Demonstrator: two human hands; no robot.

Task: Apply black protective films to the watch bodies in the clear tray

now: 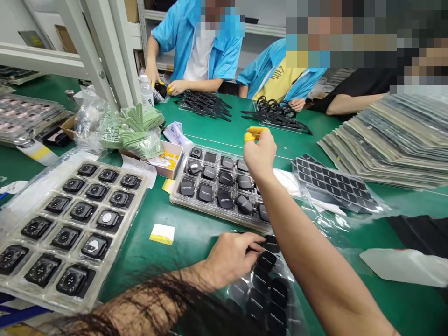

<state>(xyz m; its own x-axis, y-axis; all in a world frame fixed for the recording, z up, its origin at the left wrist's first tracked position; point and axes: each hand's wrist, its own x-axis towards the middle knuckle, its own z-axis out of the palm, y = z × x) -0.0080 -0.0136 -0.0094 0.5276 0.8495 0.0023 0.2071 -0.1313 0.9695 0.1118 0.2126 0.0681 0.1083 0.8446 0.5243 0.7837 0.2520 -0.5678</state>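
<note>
My left hand (234, 257) has its thumb and fingers closed on the upper edge of a clear sheet of black stickers (261, 278), rounded squares with small white lettering. My right hand (261, 151) is raised over the far right part of a clear tray (210, 208). Yellow finger cots (255, 134) cover some of its curled fingertips; whatever they may hold is hidden. Black square watch bodies (205, 192) fill the tray's pockets, several with white lettering on top. My right forearm blocks the tray's right end.
At left lies another tray (131, 219) of watch bodies, backs up. Beyond are green straps (142, 126), a box of yellow finger cots (175, 165) and a bottle (146, 93). Sticker sheets (334, 184) and stacked trays (385, 140) are at right. Co-workers (206, 56) sit opposite near black straps (205, 103).
</note>
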